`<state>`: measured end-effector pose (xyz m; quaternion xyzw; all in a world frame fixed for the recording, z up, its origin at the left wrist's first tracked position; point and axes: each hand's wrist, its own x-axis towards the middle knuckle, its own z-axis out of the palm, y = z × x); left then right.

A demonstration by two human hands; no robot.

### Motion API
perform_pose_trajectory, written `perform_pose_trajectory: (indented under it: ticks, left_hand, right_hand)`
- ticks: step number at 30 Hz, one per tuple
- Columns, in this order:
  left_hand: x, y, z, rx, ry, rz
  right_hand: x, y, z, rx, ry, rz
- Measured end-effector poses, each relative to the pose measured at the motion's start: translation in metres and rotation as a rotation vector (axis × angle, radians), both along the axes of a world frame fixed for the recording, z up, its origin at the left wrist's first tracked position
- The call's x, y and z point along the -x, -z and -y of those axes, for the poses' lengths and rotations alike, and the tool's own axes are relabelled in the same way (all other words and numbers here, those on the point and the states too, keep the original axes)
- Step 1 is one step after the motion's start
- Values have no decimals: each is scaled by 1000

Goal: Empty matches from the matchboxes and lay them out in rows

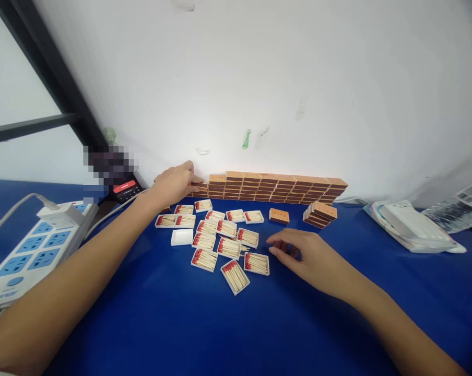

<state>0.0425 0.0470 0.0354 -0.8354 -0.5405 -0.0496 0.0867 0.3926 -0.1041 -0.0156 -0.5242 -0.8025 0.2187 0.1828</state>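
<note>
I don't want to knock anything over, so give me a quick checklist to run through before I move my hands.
1. Is the right hand free? Ok: no object shows in it, and its fingers are apart.
2. Is the left hand gripping a box? Cannot tell: its fingers are at the left end of the matchbox row.
3. Is the matchbox row level on top? Not ok: it steps down toward its left end.
4. Are all matches inside trays? Not ok: a few loose matchsticks lie among the filled trays.
5. Is the small stack apart from the right hand? Ok: it stands beyond it.
</note>
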Motion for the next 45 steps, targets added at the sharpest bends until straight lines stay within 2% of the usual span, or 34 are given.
perform_pose_trajectory:
  ticks: [3, 8, 16, 24, 37, 39, 42, 45]
  left_hand:
    - [-5, 1, 3, -21, -25, -54]
    - [-9, 6, 3, -76, 2, -161]
    - [-5, 7, -1, -43, 25, -83]
    - [-8, 21, -1, -131, -38, -61]
    - [-11, 23, -2, -136, 0, -48]
    - [-5, 17, -3, -167, 10, -2]
    - [13, -6, -3, -293, -41, 125]
    - [37, -32, -3, -375, -293, 127]
  right_hand:
    - [0, 1, 0, 0, -2, 4]
    - [1, 0, 0, 7, 3, 2]
    - [-1, 1, 0, 3, 5, 0]
    - [-1, 2, 0, 3, 3, 3]
    - [0, -1, -1, 4, -2, 5]
    - [1, -1, -1, 5, -1, 5]
    - [1, -2, -1, -4, -2, 6]
    - [1, -2, 0, -13, -4, 10]
